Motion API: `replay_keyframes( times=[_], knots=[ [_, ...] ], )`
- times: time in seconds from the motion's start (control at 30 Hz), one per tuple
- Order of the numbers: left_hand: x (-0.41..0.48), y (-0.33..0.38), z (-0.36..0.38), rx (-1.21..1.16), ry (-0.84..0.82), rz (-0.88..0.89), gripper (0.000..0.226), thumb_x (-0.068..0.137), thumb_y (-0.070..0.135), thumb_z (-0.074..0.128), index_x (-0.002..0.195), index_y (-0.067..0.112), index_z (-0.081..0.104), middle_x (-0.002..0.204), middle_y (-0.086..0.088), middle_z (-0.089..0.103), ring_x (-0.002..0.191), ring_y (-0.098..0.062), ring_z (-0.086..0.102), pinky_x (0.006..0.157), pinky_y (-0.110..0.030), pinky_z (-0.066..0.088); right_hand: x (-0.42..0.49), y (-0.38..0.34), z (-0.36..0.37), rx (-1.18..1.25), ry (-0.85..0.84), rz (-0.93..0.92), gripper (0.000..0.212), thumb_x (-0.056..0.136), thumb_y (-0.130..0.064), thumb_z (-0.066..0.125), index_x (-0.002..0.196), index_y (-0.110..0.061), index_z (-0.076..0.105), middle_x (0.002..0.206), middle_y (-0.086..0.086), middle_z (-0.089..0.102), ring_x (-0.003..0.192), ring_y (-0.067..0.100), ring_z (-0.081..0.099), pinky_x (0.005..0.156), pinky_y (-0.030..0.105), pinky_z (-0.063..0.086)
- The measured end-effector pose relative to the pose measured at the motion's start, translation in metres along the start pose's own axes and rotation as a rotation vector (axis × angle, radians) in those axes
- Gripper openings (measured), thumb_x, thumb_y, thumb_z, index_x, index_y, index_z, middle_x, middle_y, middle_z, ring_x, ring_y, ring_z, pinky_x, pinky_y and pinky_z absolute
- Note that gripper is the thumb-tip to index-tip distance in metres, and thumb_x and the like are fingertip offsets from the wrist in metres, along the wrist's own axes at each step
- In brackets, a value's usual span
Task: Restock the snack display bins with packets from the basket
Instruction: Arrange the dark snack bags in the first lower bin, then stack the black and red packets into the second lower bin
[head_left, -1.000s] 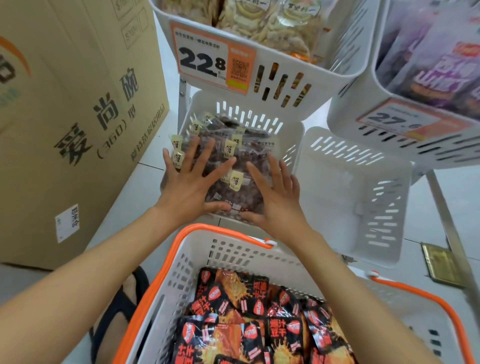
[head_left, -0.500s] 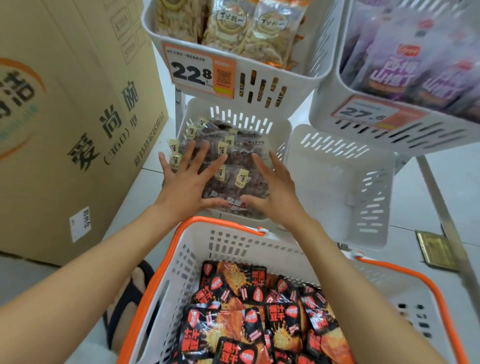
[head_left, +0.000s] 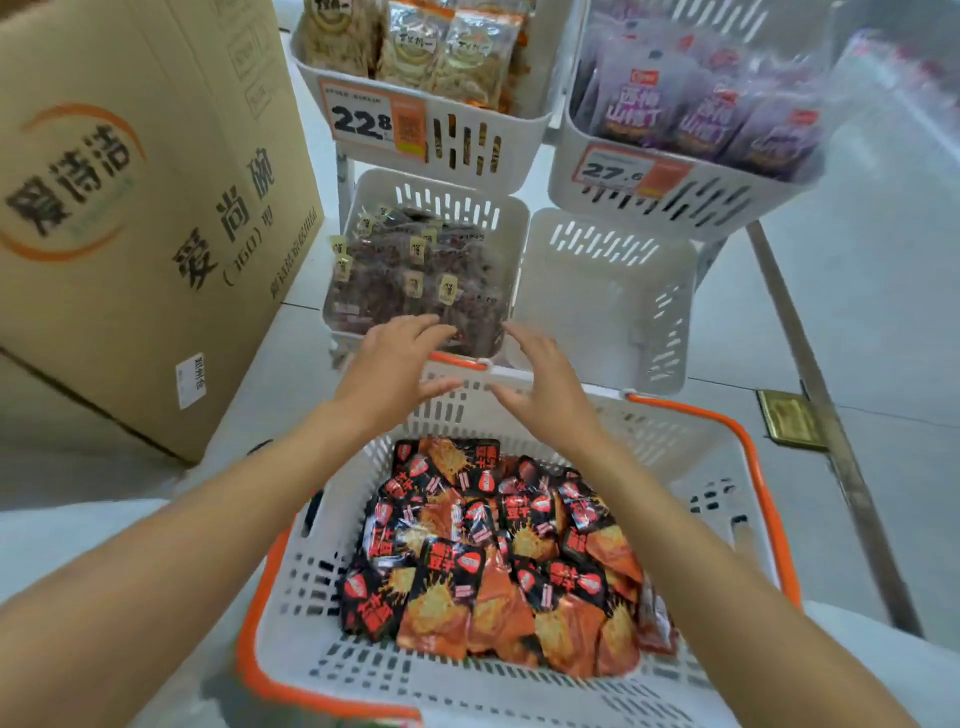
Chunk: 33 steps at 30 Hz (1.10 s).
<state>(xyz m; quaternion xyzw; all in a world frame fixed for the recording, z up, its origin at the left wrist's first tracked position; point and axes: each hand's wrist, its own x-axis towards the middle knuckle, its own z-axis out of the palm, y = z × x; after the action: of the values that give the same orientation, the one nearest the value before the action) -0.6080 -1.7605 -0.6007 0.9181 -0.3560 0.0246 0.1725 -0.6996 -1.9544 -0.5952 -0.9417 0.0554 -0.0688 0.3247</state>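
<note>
A white basket with an orange rim (head_left: 748, 467) sits in front of me, holding several red-and-black snack packets (head_left: 493, 551). Just beyond it, the lower left display bin (head_left: 511, 218) is filled with clear packets of dark snacks (head_left: 415, 280). The lower right bin (head_left: 608, 306) beside it has nothing in it. My left hand (head_left: 389, 374) and my right hand (head_left: 545, 389) hover with relaxed fingers over the basket's far rim, holding nothing.
A large cardboard box (head_left: 130, 208) stands on the floor at the left. Two upper bins hold pale snack bags (head_left: 415, 47) and purple packets (head_left: 691, 98), with price tags 22.8 (head_left: 363, 119) and 27.6 (head_left: 613, 171). A metal rack leg (head_left: 810, 364) slants down at the right.
Both hands have lifted off the dark packets in the lower left bin and drawn back towards me, now over the basket's far rim. My view has tilted down onto the basket.
</note>
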Motion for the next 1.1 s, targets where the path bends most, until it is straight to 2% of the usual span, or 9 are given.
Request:
replay_keyframes(
  times=[0.17, 0.27, 0.4, 0.47, 0.57, 0.73, 0.9, 1.03, 1.1],
  knots=[
    [-0.054, 0.026, 0.026, -0.091, -0.171, -0.054, 0.071, 0.087, 0.053, 0.066, 0.146, 0.021, 0.044, 0.152, -0.005, 0.042, 0.139, -0.026, 0.038, 0.114, -0.048, 0.032, -0.085, 0.046, 0.009, -0.098, -0.337, 0.163, 0.064, 0.085, -0.034, 0.074, 0.141, -0.018, 0.046, 0.144, 0.006, 0.048, 0.132, 0.025, 0.045, 0.11, 0.041, 0.037],
    [-0.076, 0.027, 0.039, -0.136, -0.227, -0.112, 0.066, 0.087, 0.054, 0.065, 0.141, 0.019, 0.05, 0.145, -0.002, 0.048, 0.132, -0.024, 0.045, 0.108, -0.046, 0.04, -0.104, 0.061, 0.036, -0.051, -0.657, 0.363, 0.094, 0.083, -0.055, 0.07, 0.155, -0.015, 0.023, 0.161, 0.007, 0.024, 0.146, 0.028, 0.026, 0.117, 0.045, 0.029],
    [-0.096, 0.024, 0.046, -0.25, -0.245, -0.207, 0.062, 0.089, 0.049, 0.065, 0.142, 0.02, 0.049, 0.147, 0.0, 0.046, 0.134, -0.021, 0.044, 0.111, -0.037, 0.035, -0.12, 0.059, 0.099, -0.191, -0.793, 0.482, 0.116, 0.075, -0.075, 0.062, 0.157, -0.012, 0.009, 0.164, 0.014, -0.007, 0.151, 0.034, -0.005, 0.122, 0.051, 0.01],
    [-0.102, 0.02, 0.046, -0.254, -0.28, -0.24, 0.063, 0.089, 0.047, 0.066, 0.143, 0.018, 0.048, 0.149, -0.002, 0.044, 0.136, -0.022, 0.041, 0.113, -0.036, 0.031, -0.136, 0.054, 0.125, -0.209, -0.688, 0.428, 0.111, 0.074, -0.066, 0.072, 0.154, -0.011, 0.019, 0.161, 0.015, 0.004, 0.15, 0.035, -0.001, 0.121, 0.047, 0.011],
    [-0.107, 0.015, 0.046, -0.311, -0.322, -0.301, 0.07, 0.086, 0.052, 0.066, 0.143, 0.016, 0.048, 0.148, -0.003, 0.045, 0.136, -0.023, 0.042, 0.112, -0.036, 0.031, -0.142, 0.045, 0.122, 0.119, -0.472, 0.395, 0.077, 0.079, -0.035, 0.081, 0.141, -0.012, 0.039, 0.136, -0.001, 0.04, 0.128, 0.017, 0.038, 0.102, 0.026, 0.034],
    [-0.1, 0.028, 0.046, -0.545, -0.322, -0.421, 0.075, 0.082, 0.048, 0.074, 0.144, 0.019, 0.043, 0.149, 0.0, 0.042, 0.135, -0.018, 0.041, 0.109, -0.033, 0.034, -0.115, 0.049, 0.055, 0.611, -0.249, 0.547, 0.037, 0.083, -0.006, 0.076, 0.111, -0.011, 0.053, 0.098, -0.002, 0.063, 0.085, 0.015, 0.062, 0.076, 0.029, 0.055],
    [-0.074, 0.076, 0.044, -0.979, -0.47, -0.463, 0.073, 0.082, 0.04, 0.078, 0.142, 0.027, 0.04, 0.134, 0.016, 0.049, 0.114, 0.004, 0.051, 0.095, -0.022, 0.043, -0.103, 0.04, -0.004, 0.845, -0.242, 0.488, 0.035, 0.085, -0.001, 0.072, 0.11, -0.021, 0.059, 0.099, 0.001, 0.07, 0.091, 0.017, 0.068, 0.078, 0.036, 0.059],
    [-0.058, 0.096, 0.049, -1.243, -0.475, -0.597, 0.056, 0.076, 0.04, 0.083, 0.123, 0.024, 0.057, 0.111, -0.002, 0.074, 0.1, -0.022, 0.071, 0.086, -0.04, 0.057, -0.1, 0.026, -0.01, 1.105, -0.148, 0.504, 0.044, 0.083, -0.001, 0.072, 0.121, -0.015, 0.056, 0.11, 0.011, 0.071, 0.099, 0.026, 0.07, 0.079, 0.039, 0.057],
    [-0.054, 0.097, 0.044, -1.36, -0.477, -0.633, 0.041, 0.087, 0.035, 0.073, 0.122, 0.018, 0.059, 0.104, -0.003, 0.076, 0.097, -0.023, 0.072, 0.078, -0.036, 0.058, -0.099, 0.022, -0.013, 1.115, -0.118, 0.495, 0.053, 0.077, -0.005, 0.076, 0.125, -0.017, 0.055, 0.112, 0.01, 0.071, 0.1, 0.025, 0.07, 0.079, 0.038, 0.057]
  ],
)
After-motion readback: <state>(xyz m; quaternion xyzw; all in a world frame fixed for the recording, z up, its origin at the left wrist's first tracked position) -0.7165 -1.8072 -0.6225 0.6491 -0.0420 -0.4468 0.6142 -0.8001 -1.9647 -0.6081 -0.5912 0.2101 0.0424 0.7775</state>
